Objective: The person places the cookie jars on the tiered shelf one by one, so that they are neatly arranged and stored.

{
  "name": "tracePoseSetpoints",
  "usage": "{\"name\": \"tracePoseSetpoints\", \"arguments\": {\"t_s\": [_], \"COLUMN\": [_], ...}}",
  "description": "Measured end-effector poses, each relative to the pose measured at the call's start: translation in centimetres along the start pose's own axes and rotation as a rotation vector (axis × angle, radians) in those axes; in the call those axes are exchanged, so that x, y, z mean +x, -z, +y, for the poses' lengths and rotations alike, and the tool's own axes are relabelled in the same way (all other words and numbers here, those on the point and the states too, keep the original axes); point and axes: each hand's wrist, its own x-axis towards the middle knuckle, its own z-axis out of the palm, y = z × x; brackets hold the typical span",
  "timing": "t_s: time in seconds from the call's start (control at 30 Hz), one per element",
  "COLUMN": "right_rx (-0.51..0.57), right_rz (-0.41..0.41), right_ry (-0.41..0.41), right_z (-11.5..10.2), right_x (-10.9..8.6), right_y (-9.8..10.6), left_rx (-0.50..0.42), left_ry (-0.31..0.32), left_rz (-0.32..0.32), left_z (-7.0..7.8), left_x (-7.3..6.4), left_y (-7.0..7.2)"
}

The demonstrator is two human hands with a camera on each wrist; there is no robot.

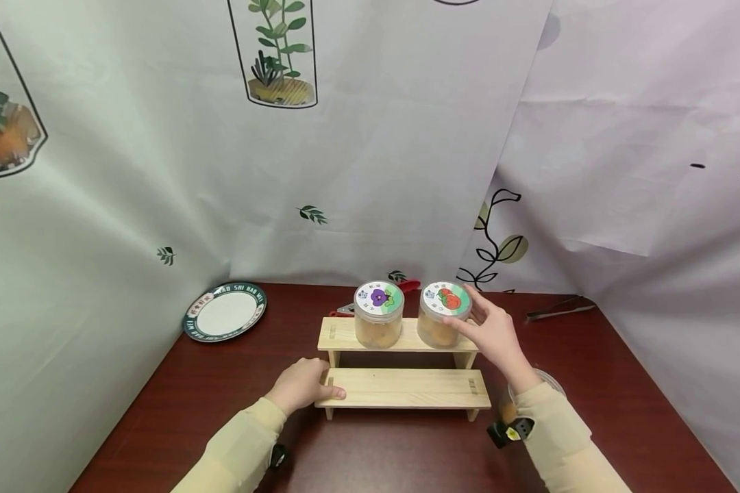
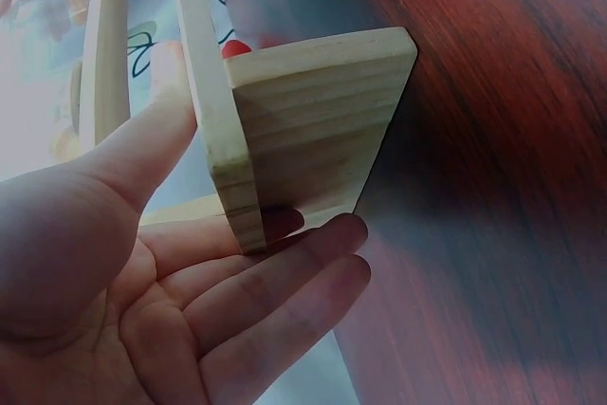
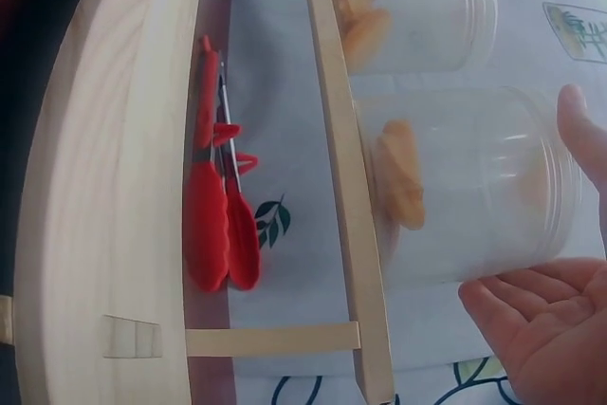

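Observation:
A two-tier wooden rack (image 1: 407, 388) stands on the table. My left hand (image 1: 305, 385) grips the left end of its lower step, thumb on top and fingers by the end leg (image 2: 313, 125). Two clear jars stand on the upper step. The left one, a jar with a purple picture on its lid (image 1: 379, 315), is untouched by either hand. My right hand (image 1: 490, 332) holds the other, a jar with a red picture on its lid (image 1: 439, 329), with thumb and fingers round its lid end. Yellowish-orange pieces (image 3: 400, 175) lie inside this jar.
A white plate with a dark green rim (image 1: 225, 313) leans at the back left. Red-tipped tongs (image 3: 211, 225) lie behind the rack. Metal tongs (image 1: 561, 311) lie at the back right. Another clear jar (image 1: 549, 381) is partly hidden by my right forearm. A patterned cloth hangs behind.

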Motion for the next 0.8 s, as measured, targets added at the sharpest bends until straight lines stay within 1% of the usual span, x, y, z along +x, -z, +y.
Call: {"name": "tracePoseSetpoints", "arguments": {"t_s": [0.23, 0.43, 0.5, 0.8], "right_rx": [0.007, 0.033, 0.045, 0.025], "right_rz": [-0.008, -0.026, -0.029, 0.009], "right_ry": [0.010, 0.023, 0.015, -0.005], "right_z": [0.1, 0.6, 0.7, 1.6], "right_x": [-0.2, -0.9, -1.1, -2.0], "right_y": [0.3, 1.2, 1.5, 2.7], "left_rx": [0.014, 0.006, 0.008, 0.012], "left_ry": [0.014, 0.010, 0.011, 0.011], "left_rz": [-0.004, -0.004, -0.002, 0.001], "left_z": [0.0, 0.2, 0.2, 0.2], "left_x": [0.1, 0.0, -0.1, -0.1], "left_y": [0.0, 0.0, 0.0, 0.1]}}
